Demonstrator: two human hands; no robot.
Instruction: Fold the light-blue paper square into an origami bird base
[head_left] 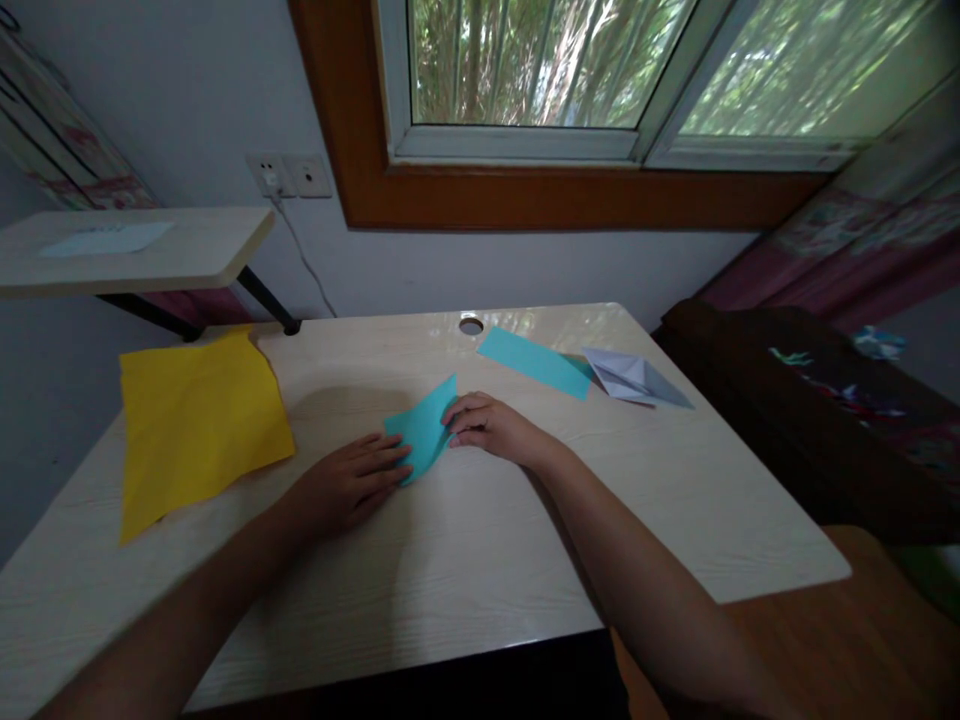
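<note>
A turquoise sheet of paper lies between my hands in the middle of the desk, curved upward on its right side. My left hand rests flat with fingers stretched out, the fingertips over the paper's left edge. With thumb and fingers, my right hand pinches the raised right edge of the same sheet. Behind my right hand lies a flat turquoise paper strip. A folded white paper shape with a pointed end sits beside the strip's right end.
A large yellow sheet lies at the desk's left, its edges wavy. Above it stands a raised shelf on black legs. The pale desk has a round cable hole near its back edge. A white cord hangs from the wall socket.
</note>
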